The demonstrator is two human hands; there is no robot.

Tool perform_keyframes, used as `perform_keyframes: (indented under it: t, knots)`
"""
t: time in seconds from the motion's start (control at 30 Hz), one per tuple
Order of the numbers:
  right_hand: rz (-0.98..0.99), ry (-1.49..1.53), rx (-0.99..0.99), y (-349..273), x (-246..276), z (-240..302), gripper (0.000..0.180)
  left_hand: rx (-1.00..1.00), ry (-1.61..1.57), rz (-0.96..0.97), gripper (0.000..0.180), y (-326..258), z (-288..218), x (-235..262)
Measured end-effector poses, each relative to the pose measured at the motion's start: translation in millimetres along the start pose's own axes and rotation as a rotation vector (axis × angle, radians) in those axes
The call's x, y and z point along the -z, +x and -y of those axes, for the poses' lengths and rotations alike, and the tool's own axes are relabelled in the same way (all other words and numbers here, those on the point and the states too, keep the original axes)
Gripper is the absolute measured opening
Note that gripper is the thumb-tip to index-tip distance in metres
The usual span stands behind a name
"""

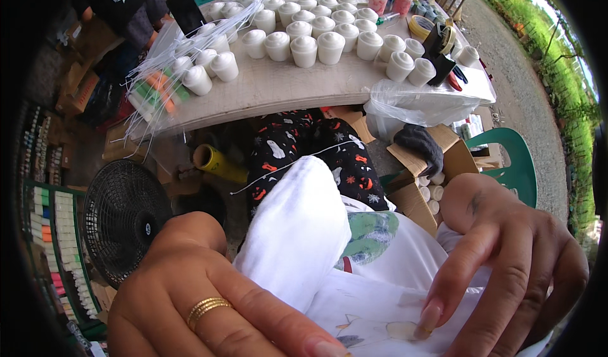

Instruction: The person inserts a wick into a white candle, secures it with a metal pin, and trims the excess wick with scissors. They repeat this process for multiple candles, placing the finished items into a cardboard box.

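Both of my hands are raised close in front of me, over my lap. My left hand (209, 294), with gold rings (206, 309) on one finger, has its fingers stretched out and holds nothing that I can see. My right hand (513, 256) has its fingers bent and spread over a white printed shirt (405, 268); whether the fingertips touch it I cannot tell. Between the hands rises a bunched white cloth (301, 214). A thin white string (278, 175) lies across my black patterned pants (285, 145).
Many white lidded cups (304, 50) cover the table (266, 97) ahead, beside a bundle of white strings (161, 66). Tape rolls (419, 26) and a clear plastic bag (411, 100) are at its right. A black fan (123, 218) stands left, a cardboard box (459, 154) and green chair (516, 161) right.
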State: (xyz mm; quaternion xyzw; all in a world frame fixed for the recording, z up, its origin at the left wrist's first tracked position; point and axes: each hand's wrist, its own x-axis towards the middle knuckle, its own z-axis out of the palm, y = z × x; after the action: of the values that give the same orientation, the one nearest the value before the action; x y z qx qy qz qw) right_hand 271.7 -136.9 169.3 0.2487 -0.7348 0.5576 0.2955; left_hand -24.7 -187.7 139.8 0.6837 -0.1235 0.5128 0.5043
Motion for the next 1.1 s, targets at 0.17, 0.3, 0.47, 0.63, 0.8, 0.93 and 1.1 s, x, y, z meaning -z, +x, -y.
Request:
perform_keyframes:
  t: [0.17, 0.3, 0.47, 0.63, 0.8, 0.93, 1.1]
  knots:
    - [-0.015, -0.013, -0.031, -5, 7, 7, 0.030, 0.102, -0.133, 0.288, 0.020, 14, -3, 24]
    - [-0.091, -0.061, -0.043, -17, 8, 23, 0.033, 0.231, -0.249, 0.363, 0.021, 23, 14, 48]
    - [-0.389, -0.193, 0.014, -73, 36, 74, 0.038, 0.619, -0.276, -0.114, 0.038, -11, 111, 101]
    - [-1.436, -0.871, 0.201, -135, 35, 156, 0.043, 1.280, 0.531, -0.038, 0.064, -105, 190, 115]
    - [-2.073, -1.166, 0.124, -304, -20, 194, 0.046, 1.266, 1.230, 0.359, 0.056, -212, 198, 94]
    - [-2.592, -0.723, 0.191, -522, -105, 169, 0.049, 1.135, 1.198, 0.194, 0.022, -224, 207, 114]
    - [-2.811, -0.694, -0.008, -581, -118, 132, 0.041, 1.150, 0.887, -0.189, 0.017, -206, 199, 125]
